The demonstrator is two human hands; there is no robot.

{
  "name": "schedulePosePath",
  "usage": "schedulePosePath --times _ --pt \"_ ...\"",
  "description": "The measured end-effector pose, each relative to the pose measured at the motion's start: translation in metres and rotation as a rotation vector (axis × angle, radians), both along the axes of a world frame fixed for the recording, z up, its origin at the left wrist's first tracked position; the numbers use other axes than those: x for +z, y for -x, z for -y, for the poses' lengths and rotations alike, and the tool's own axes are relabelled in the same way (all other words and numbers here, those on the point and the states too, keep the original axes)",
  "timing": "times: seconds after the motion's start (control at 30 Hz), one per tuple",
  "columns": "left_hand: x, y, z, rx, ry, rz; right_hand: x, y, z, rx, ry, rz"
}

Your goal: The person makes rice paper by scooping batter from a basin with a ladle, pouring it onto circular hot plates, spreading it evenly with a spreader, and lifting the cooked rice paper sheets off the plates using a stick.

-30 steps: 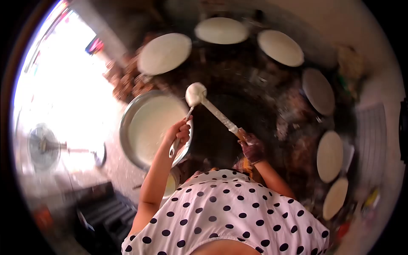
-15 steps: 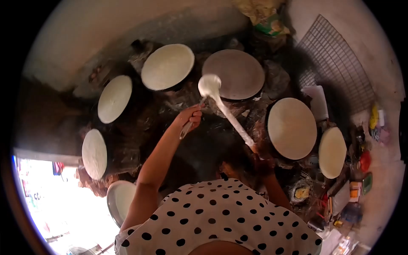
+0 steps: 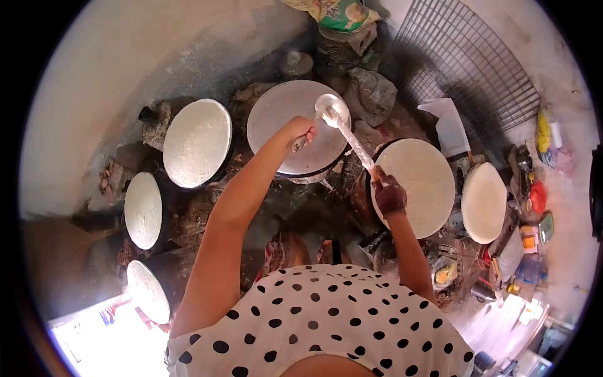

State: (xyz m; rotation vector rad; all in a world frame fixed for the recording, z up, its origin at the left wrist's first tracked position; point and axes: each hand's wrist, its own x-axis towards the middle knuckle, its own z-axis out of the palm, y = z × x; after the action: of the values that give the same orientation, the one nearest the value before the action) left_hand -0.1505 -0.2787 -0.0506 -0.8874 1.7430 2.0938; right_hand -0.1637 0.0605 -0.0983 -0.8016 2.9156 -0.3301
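Over a bare grey round griddle [image 3: 276, 135], my left hand [image 3: 301, 129] is closed around the handle of a metal ladle [image 3: 331, 107]. The ladle's bowl, coated with white batter, is above the griddle's right part. My right hand [image 3: 391, 193], in a dark glove, grips a long batter-smeared spatula [image 3: 357, 146]. Its far end meets the ladle's bowl. Right of that griddle is a round griddle covered with pale batter [image 3: 421, 188], beside my right hand. Another batter-covered griddle [image 3: 198, 143] lies to the left.
More pale rounds stand at the far right [image 3: 483, 203] and at the left [image 3: 143, 210]. A wire rack [image 3: 465, 63] leans on the wall behind a white sheet-like object [image 3: 447, 125]. A grey plastic bag [image 3: 370, 95] sits behind the bare griddle.
The view has swung right, from the large batter basin to the bare griddle. Both hands have moved there with the ladle and spatula, and the ladle's bowl holds visibly less batter.
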Motion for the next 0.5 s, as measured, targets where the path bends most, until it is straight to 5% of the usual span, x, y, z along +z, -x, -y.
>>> schedulePosePath --times 0.07,0.2,0.23,0.27,0.3,0.37,0.4,0.43,0.5 --pt "-0.018 0.005 0.010 -0.026 0.098 -0.070 0.000 -0.025 -0.001 -0.102 0.246 0.025" --pt "-0.037 0.017 0.035 -0.093 0.411 -0.200 -0.127 -0.036 0.056 -0.316 0.680 0.237" --pt "-0.047 0.019 0.046 -0.101 0.409 -0.201 -0.146 -0.035 0.088 -0.222 0.512 0.071" --pt "-0.064 0.023 0.058 -0.113 0.678 -0.187 -0.153 -0.030 0.117 -0.123 0.335 -0.088" --pt "-0.073 0.022 0.069 -0.125 0.952 -0.173 -0.127 -0.024 0.141 -0.126 0.334 -0.089" --pt "-0.062 0.000 0.094 -0.135 1.148 -0.125 -0.048 -0.024 0.176 -0.504 0.523 0.501" --pt "-0.047 -0.010 0.108 -0.135 1.350 -0.091 -0.080 -0.023 0.173 -0.351 0.891 0.405" --pt "-0.026 -0.028 0.118 -0.077 1.312 -0.108 -0.081 -0.030 0.167 -0.364 0.897 0.395" --pt "-0.003 -0.065 0.132 -0.014 1.266 -0.133 -0.083 -0.055 0.154 -0.300 0.567 -0.043"
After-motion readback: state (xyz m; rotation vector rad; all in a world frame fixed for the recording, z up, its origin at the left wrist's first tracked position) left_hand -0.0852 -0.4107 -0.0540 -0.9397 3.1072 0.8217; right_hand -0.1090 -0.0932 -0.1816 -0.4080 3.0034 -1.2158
